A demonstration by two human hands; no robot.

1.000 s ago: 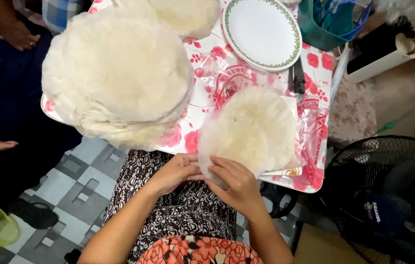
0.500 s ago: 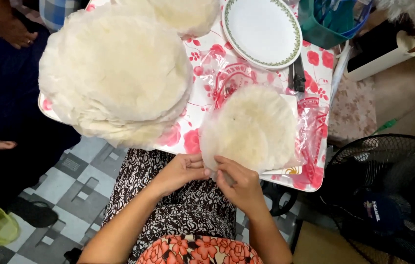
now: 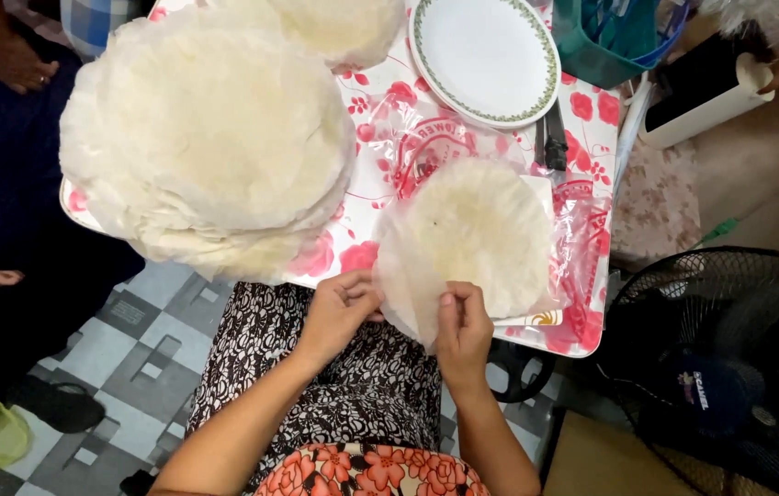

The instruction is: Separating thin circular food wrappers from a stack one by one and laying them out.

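My left hand (image 3: 339,308) and my right hand (image 3: 463,326) pinch the near edge of a thin, round, pale sheet (image 3: 472,239) that lies on top of a small stack over a clear plastic bag (image 3: 582,239). The near edge is lifted off the stack between my fingers. A much bigger pile of the same round sheets (image 3: 206,138) covers the left of the table, and another pile (image 3: 339,28) sits at the far edge. All of it rests on a tabletop with a red flower pattern (image 3: 389,129).
A white plate with a green rim (image 3: 486,55) stands at the far right of the table, a dark knife (image 3: 555,138) beside it. A teal basket (image 3: 601,41) is beyond. A black fan (image 3: 729,367) stands at the right. Another person's hand (image 3: 13,60) shows at the far left.
My fingers have worked along the near edge of the small stack and peeled the top sheet's edge up. The view has shifted slightly.
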